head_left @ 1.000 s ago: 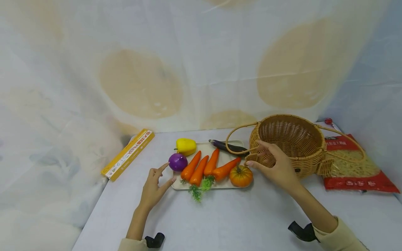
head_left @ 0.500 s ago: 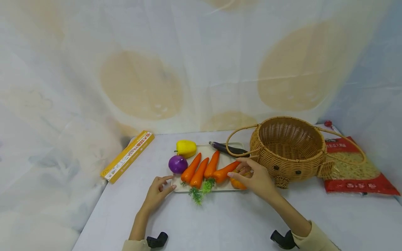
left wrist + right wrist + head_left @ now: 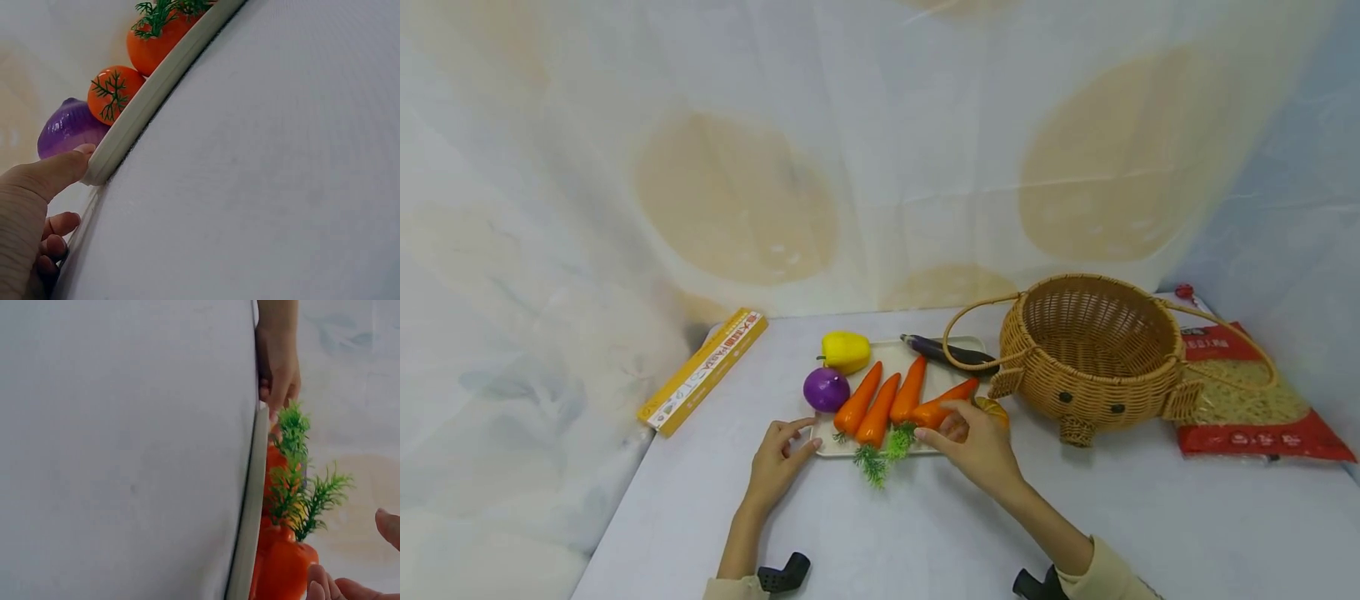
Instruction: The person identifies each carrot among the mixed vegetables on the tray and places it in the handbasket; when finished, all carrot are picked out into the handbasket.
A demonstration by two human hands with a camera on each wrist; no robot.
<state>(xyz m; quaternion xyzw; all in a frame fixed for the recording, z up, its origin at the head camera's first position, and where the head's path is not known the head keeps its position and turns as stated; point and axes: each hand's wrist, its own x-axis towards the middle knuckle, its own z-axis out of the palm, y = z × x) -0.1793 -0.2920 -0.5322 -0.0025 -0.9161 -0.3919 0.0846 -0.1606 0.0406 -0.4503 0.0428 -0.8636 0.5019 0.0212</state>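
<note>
At the near left corner of a cream tray (image 3: 832, 454), my left hand (image 3: 775, 462) grips the rim, its thumb on the edge in the left wrist view (image 3: 59, 172). My right hand (image 3: 985, 454) hovers at the tray's front right, thumb and fingers apart, by the rightmost orange carrot (image 3: 961, 389) with a bright green top (image 3: 898, 443). Several carrots lie side by side, their leafy ends toward me. A purple onion (image 3: 826, 390) and a yellow bell pepper (image 3: 846, 352) sit at the left. My right hand partly covers a small pumpkin (image 3: 997, 410); an eggplant (image 3: 931, 346) lies behind.
A wicker basket (image 3: 1097, 404) with an animal face stands right of the tray, one handle reaching over the eggplant. Beyond it lies a red bag of pasta (image 3: 1247, 442). A yellow pasta box (image 3: 703, 371) rests at the left table edge. A curtain hangs behind.
My right hand has moved left from the basket, past the pumpkin, to the rightmost carrot. My left hand has dropped from beside the onion to the tray's corner.
</note>
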